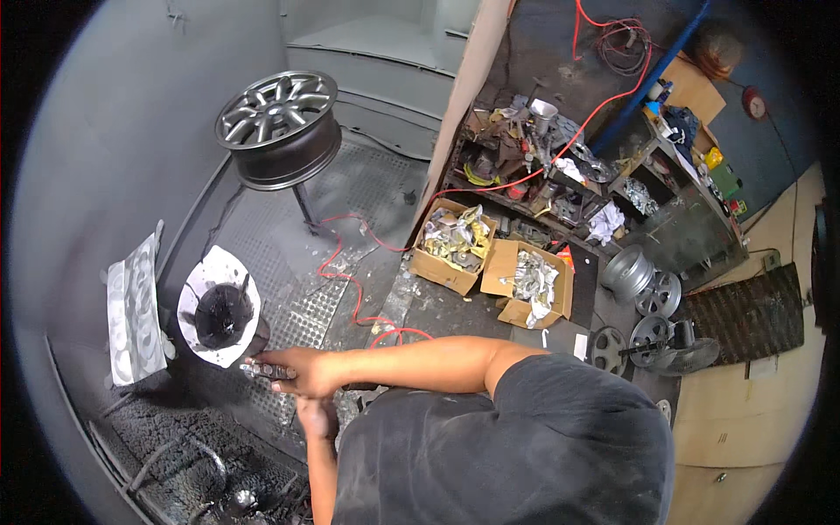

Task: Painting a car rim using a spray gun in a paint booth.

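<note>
Evidently, the spoked wheel (280, 144) at the upper left of the frame sat on a stand (305, 208) so that its face and barrel were clear of the floor. At centre-left, white paper (194, 306) flared around a dark-stained hollow, perhaps as a shield against drips, just beside the fingers. The right arm lay nearly level across the lower centre, its hand (302, 369) pointing left, fingers bent and smudged; whether they grasped something beneath the paper, I could not quite tell. Below it, the left forearm rose steeply from the bottom edge, its hand (317, 418) partly covered, its grip likewise unclear.
</note>
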Motion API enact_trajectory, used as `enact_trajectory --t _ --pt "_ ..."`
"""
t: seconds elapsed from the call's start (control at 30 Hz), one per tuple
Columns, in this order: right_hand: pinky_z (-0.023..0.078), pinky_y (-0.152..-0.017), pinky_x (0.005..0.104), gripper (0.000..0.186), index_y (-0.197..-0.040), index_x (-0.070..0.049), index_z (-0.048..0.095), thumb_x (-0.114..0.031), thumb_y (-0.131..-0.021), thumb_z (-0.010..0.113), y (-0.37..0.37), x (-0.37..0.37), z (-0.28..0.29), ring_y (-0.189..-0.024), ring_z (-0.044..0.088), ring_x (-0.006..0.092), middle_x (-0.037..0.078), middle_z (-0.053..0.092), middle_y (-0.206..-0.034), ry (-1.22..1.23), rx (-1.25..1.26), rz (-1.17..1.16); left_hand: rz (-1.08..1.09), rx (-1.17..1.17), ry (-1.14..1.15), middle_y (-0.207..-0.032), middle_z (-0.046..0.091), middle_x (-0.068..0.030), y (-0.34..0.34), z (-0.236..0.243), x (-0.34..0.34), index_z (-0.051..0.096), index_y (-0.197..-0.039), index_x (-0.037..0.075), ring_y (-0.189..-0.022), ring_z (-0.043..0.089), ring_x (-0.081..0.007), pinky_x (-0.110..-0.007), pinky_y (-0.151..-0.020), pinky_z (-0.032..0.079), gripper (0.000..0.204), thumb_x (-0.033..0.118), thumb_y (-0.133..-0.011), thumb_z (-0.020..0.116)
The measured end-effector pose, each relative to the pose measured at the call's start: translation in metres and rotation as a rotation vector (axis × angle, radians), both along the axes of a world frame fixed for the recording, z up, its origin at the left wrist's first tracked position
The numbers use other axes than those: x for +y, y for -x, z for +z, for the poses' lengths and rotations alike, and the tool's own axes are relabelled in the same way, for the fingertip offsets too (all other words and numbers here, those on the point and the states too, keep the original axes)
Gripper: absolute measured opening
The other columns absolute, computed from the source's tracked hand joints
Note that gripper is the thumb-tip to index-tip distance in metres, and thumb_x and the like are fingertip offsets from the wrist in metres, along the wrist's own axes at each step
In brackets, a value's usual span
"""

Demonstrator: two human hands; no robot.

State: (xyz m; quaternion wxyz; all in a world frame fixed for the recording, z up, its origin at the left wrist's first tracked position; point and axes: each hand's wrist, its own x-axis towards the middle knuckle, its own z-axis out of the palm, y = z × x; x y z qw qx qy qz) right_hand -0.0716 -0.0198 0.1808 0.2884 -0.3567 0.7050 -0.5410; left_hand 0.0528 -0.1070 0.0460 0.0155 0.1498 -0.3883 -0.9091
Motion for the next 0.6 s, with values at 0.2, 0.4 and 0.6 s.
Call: enact_trajectory --t 0.2,0.4,0.6 --pt "0.044 -0.107 0.0429 0.063 -0.146 -0.002 0.045 -0.019 -0.091 0.069 -0.042 -0.014 -0.030 -0.129 0.055 0.0388 0.025 0.058 -0.136 -0.049 -0.117 0.181 0.362 -0.316 0.218 -0.104 0.063 -0.0028 -0.049 0.065 -0.069 0.054 -0.131 0.009 -0.091 0.063 -0.0149 -0.032 -0.080 0.052 0.032 0.027 -0.104 0.054" --pt "0.046 -0.106 0.0433 0.062 -0.145 0.000 0.046 -0.018 -0.090 0.069 -0.076 -0.028 -0.059 -0.127 0.056 0.0386 0.025 0.058 -0.136 -0.094 -0.027 0.350 0.246 -0.537 0.298 -0.096 0.067 -0.0036 -0.100 0.058 -0.095 0.056 -0.115 0.006 -0.079 0.063 -0.0133 -0.027 -0.066 0.050 0.020 0.024 -0.106 0.053" --pt "0.050 -0.100 0.0432 0.058 -0.141 -0.001 0.050 -0.019 -0.090 0.070 -0.076 -0.034 -0.061 -0.121 0.061 0.0376 0.024 0.062 -0.131 -0.090 -0.063 0.423 0.158 -0.572 0.493 -0.087 0.068 -0.0058 -0.105 0.071 -0.099 0.059 -0.097 0.003 -0.067 0.057 -0.0094 -0.023 -0.056 0.045 0.016 0.016 -0.105 0.052"
